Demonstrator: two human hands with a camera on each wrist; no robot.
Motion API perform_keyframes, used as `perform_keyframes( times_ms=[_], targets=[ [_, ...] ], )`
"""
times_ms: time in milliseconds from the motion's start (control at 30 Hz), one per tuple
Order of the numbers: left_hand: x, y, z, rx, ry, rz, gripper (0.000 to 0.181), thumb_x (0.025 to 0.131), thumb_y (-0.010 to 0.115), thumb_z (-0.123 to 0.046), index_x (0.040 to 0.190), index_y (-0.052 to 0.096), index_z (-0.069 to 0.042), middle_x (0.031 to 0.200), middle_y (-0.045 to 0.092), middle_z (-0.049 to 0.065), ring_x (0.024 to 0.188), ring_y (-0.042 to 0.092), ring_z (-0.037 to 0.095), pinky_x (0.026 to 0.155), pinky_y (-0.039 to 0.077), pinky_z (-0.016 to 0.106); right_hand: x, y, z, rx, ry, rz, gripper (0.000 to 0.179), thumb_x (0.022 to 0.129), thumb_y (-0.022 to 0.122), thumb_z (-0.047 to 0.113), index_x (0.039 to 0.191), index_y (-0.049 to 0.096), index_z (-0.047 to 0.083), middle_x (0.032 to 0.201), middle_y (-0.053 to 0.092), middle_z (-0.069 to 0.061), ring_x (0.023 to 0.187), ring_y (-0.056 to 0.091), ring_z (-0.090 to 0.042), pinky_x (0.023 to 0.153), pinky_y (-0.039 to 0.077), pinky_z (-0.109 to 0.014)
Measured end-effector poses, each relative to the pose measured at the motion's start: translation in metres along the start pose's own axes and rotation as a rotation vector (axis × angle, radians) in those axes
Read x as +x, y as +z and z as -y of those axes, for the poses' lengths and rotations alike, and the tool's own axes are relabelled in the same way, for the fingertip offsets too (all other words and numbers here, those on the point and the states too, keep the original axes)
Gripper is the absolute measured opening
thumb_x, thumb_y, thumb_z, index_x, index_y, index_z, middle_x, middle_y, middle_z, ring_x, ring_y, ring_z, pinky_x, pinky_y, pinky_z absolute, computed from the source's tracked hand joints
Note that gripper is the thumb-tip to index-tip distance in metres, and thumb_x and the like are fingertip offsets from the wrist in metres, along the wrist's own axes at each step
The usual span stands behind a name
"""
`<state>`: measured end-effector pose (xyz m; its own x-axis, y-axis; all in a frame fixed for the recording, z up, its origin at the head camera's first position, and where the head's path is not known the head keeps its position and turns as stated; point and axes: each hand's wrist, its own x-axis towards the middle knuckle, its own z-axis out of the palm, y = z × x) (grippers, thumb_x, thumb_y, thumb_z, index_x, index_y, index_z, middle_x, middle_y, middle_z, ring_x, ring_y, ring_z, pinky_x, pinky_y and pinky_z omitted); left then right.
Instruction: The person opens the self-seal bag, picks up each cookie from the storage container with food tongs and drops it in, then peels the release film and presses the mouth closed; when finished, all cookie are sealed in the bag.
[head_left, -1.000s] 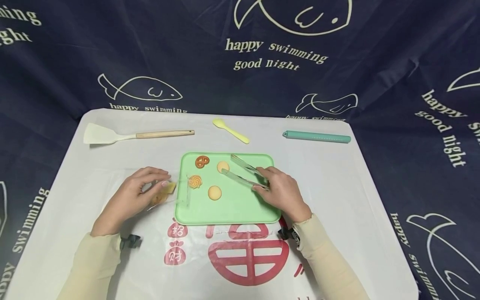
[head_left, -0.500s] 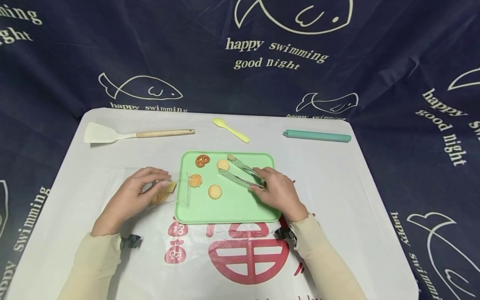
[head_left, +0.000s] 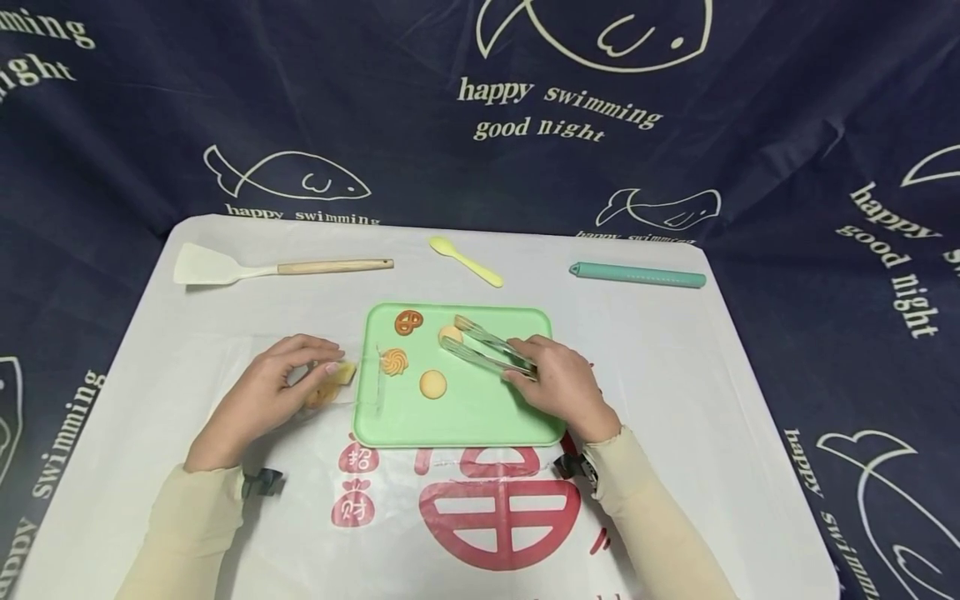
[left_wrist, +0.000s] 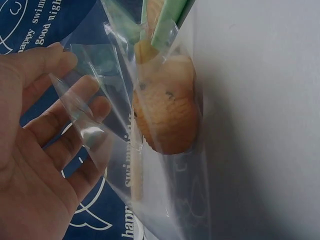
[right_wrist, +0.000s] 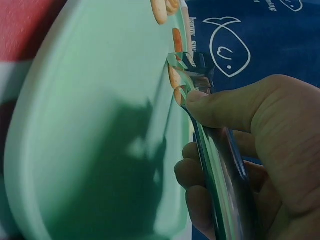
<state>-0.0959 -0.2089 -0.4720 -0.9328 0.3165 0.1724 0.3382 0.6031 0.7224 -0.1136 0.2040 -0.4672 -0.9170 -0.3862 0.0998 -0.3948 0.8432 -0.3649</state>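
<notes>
My right hand (head_left: 562,379) grips metal tongs (head_left: 491,354). Their two arms are spread, with the tips on either side of a round cookie (head_left: 450,331) on the green tray (head_left: 480,421). Left of the tray, my left hand (head_left: 277,383) holds a clear plastic bag (left_wrist: 175,185), its film lying across the curled fingers. Inside the bag sits a brown cookie with dark specks (left_wrist: 167,117), beside a yellowish piece (head_left: 345,372). The bag's mouth overlaps the tray's left edge. Also on the tray are a pretzel (head_left: 408,322), a swirl cookie (head_left: 394,362) and another round cookie (head_left: 432,384).
Behind the tray lie a white spatula (head_left: 206,265) with a wooden handle, a yellow spoon (head_left: 465,261) and a teal stick-shaped item (head_left: 637,274). A dark blue cloth printed with fish surrounds the white table (head_left: 675,375).
The tongs shift slightly left, so their tips now sit around the round cookie. My left hand and the bag stay in place; the head view drifts a little.
</notes>
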Motion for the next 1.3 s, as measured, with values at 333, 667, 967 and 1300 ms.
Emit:
perform_keyframes(
  times_ms=[333, 667, 967, 1300],
  targets=[
    [-0.001, -0.001, 0.002, -0.003, -0.002, -0.009, 0.020, 0.099, 0.071, -0.021, 0.115, 0.076, -0.010, 0.122, 0.065, -0.006, 0.119, 0.059, 0.019, 0.104, 0.045, 0.040, -0.015, -0.006, -0.011, 0.009, 0.038, -0.005, 0.052, 0.088, 0.081, 0.032, 0.132, 0.068, 0.009, 0.100, 0.067, -0.004, 0.069, 0.050, -0.015, 0.054, 0.042, -0.033],
    [-0.002, 0.000, 0.004, -0.002, -0.002, -0.012, 0.020, 0.098, 0.071, -0.020, 0.115, 0.076, -0.010, 0.121, 0.065, -0.006, 0.118, 0.059, 0.018, 0.103, 0.045, 0.039, -0.010, -0.001, -0.006, 0.031, 0.022, -0.009, 0.053, 0.087, 0.082, 0.032, 0.133, 0.068, 0.008, 0.101, 0.068, -0.004, 0.068, 0.049, -0.015, 0.053, 0.041, -0.033],
    [0.000, -0.002, 0.003, -0.007, 0.009, -0.011, 0.020, 0.099, 0.070, -0.020, 0.115, 0.076, -0.009, 0.121, 0.066, -0.003, 0.118, 0.059, 0.022, 0.103, 0.046, 0.044, -0.002, 0.003, 0.000, 0.008, -0.004, -0.005, 0.051, 0.089, 0.080, 0.032, 0.133, 0.068, 0.010, 0.102, 0.069, -0.004, 0.068, 0.050, -0.015, 0.052, 0.042, -0.032],
    [0.000, -0.003, 0.002, -0.008, 0.002, -0.009, 0.020, 0.099, 0.071, -0.019, 0.115, 0.076, -0.008, 0.121, 0.066, -0.003, 0.118, 0.059, 0.022, 0.103, 0.046, 0.043, -0.001, 0.005, 0.000, 0.064, -0.008, 0.013, 0.046, 0.090, 0.080, 0.030, 0.130, 0.070, 0.011, 0.105, 0.071, -0.002, 0.076, 0.056, -0.015, 0.062, 0.049, -0.036]
  ],
)
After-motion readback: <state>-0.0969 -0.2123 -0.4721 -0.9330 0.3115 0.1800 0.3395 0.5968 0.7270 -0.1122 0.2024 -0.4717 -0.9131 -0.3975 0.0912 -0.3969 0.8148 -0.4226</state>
